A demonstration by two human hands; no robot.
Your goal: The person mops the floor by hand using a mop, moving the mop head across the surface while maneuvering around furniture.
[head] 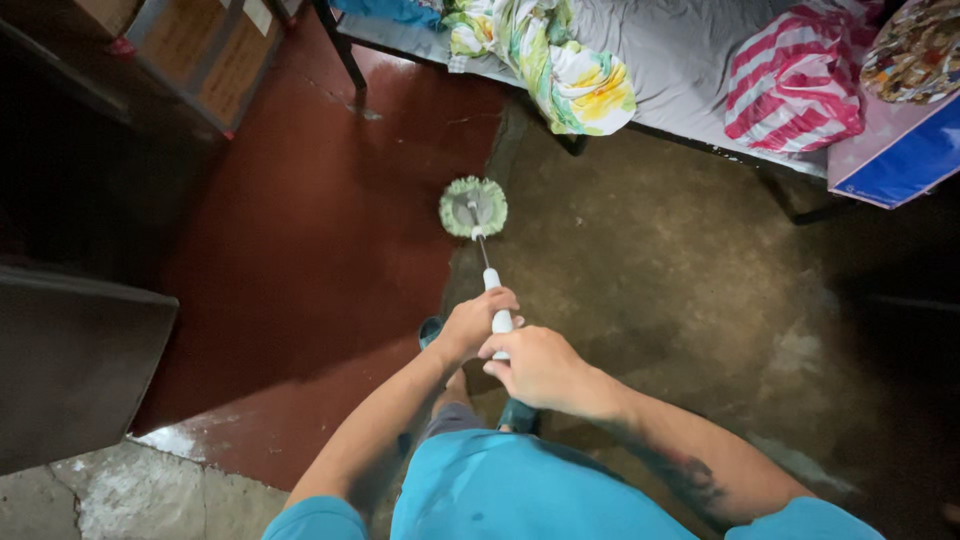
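Observation:
A mop with a round green head [473, 207] rests on the floor where the red painted part meets the bare brown concrete. Its thin metal shaft runs back to a white handle [497, 305]. My left hand [474, 320] is wrapped around the handle's upper part. Just behind it, my right hand [540, 368] closes on the handle's end. Both arms reach forward over my blue shorts.
A bed [690, 50] with a grey sheet, a flowered blanket [565, 70] and a red-striped pillow [795, 85] stands across the far side, its dark metal legs on the floor. Cardboard boxes [200, 45] sit far left. A dark cabinet [70, 360] fills the near left.

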